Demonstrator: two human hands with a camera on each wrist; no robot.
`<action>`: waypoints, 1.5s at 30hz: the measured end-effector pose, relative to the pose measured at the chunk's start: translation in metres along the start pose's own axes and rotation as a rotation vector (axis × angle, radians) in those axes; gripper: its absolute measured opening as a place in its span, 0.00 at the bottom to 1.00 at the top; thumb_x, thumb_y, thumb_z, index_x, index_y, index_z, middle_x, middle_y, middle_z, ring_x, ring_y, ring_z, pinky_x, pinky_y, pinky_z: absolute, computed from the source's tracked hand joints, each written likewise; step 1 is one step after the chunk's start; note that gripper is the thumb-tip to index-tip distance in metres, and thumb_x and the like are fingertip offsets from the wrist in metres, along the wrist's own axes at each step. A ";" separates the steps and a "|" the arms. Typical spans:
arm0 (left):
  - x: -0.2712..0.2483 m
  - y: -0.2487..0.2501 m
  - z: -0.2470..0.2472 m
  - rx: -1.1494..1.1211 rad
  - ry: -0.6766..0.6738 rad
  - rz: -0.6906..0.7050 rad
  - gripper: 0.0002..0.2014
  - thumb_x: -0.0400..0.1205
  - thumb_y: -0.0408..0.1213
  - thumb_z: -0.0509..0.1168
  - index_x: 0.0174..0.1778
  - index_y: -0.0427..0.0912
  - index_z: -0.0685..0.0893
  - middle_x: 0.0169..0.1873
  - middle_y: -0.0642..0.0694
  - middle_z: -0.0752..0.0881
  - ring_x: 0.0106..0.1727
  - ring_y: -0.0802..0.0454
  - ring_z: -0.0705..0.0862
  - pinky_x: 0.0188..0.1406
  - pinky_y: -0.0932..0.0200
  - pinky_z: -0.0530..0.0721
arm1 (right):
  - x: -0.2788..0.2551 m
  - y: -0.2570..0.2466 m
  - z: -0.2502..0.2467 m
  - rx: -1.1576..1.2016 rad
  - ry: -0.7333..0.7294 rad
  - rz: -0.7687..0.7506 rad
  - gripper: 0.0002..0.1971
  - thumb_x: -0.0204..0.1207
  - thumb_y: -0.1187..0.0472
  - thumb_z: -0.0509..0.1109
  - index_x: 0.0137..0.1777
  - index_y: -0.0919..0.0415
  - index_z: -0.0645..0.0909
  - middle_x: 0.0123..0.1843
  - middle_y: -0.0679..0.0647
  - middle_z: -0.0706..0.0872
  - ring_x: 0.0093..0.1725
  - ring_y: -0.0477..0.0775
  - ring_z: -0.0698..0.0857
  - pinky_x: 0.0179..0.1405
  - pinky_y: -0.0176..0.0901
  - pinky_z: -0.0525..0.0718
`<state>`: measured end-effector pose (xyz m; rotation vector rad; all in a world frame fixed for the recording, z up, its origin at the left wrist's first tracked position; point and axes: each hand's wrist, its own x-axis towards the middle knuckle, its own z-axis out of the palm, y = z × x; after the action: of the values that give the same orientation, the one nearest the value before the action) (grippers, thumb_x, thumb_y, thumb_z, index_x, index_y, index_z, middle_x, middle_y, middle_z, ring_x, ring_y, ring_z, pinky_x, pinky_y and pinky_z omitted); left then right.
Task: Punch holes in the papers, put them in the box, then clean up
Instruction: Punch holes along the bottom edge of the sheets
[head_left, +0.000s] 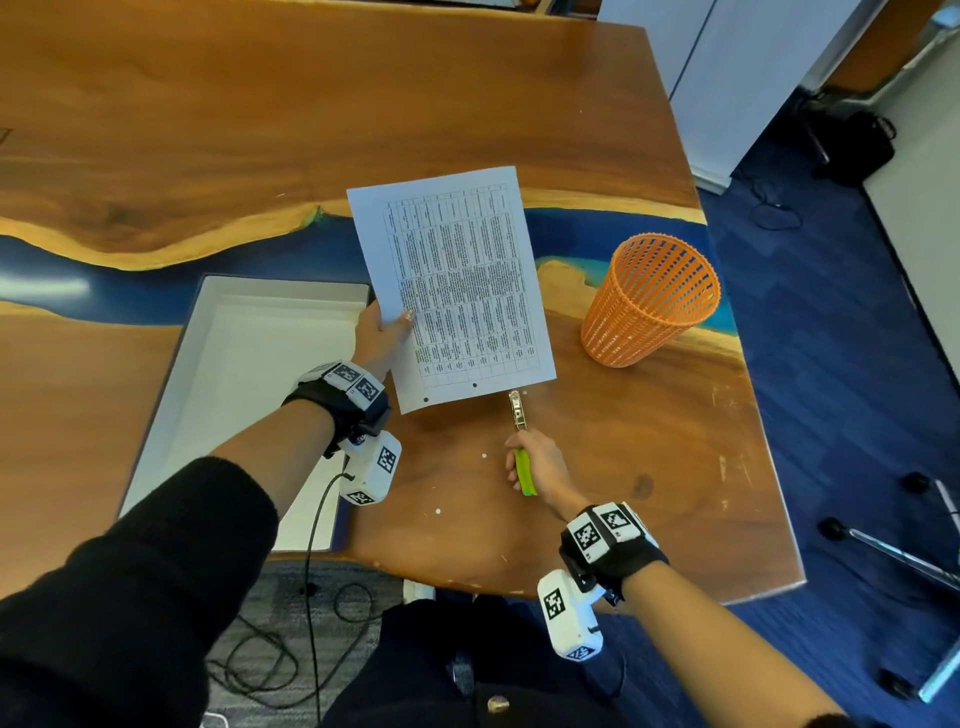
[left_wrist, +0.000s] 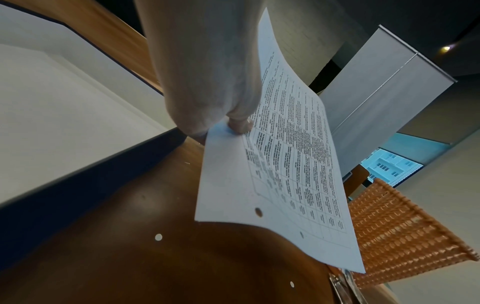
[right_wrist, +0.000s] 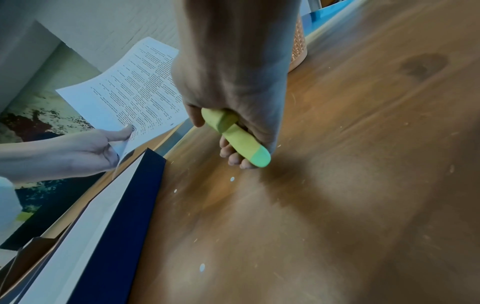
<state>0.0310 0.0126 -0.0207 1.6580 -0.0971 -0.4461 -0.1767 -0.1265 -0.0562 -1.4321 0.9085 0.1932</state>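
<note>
Fingers of my left hand (head_left: 378, 332) pinch the paper (head_left: 457, 280); right hand (head_left: 540, 465) grips the punch (head_left: 519, 441). Keep the third hole level with the near-edge pair.

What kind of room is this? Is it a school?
More likely an office or meeting room: a big wooden table, blue carpet, an orange wastebasket, and a printed paper being hole-punched.

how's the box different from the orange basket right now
The box is white inside with dark blue walls, flat, shallow and rectangular; the orange basket is tall, round and slatted, so you see through its sides. The box lies by the left hand, the orange basket stands past the right hand. Both sit open-topped on the table, and no paper shows in either.
</note>
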 end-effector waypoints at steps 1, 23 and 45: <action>0.000 0.000 0.000 -0.002 -0.007 -0.006 0.20 0.84 0.33 0.63 0.72 0.32 0.75 0.67 0.34 0.82 0.64 0.37 0.84 0.63 0.38 0.83 | 0.001 -0.001 -0.001 0.000 0.001 -0.002 0.04 0.73 0.63 0.63 0.38 0.59 0.75 0.27 0.56 0.79 0.23 0.53 0.75 0.22 0.40 0.71; 0.003 0.001 0.001 -0.006 -0.044 -0.045 0.20 0.84 0.33 0.63 0.74 0.37 0.74 0.68 0.37 0.82 0.65 0.39 0.84 0.64 0.37 0.82 | 0.009 -0.003 -0.006 0.000 0.023 -0.006 0.03 0.73 0.62 0.63 0.41 0.61 0.76 0.26 0.56 0.78 0.21 0.53 0.74 0.20 0.39 0.70; 0.001 -0.004 0.002 -0.016 -0.095 -0.028 0.21 0.84 0.31 0.63 0.74 0.33 0.74 0.68 0.34 0.81 0.66 0.36 0.83 0.65 0.35 0.81 | 0.006 -0.007 -0.003 0.019 0.013 0.027 0.08 0.72 0.65 0.59 0.33 0.57 0.67 0.24 0.54 0.69 0.18 0.52 0.65 0.20 0.38 0.61</action>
<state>0.0306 0.0112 -0.0253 1.6242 -0.1405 -0.5457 -0.1694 -0.1334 -0.0545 -1.4057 0.9379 0.1955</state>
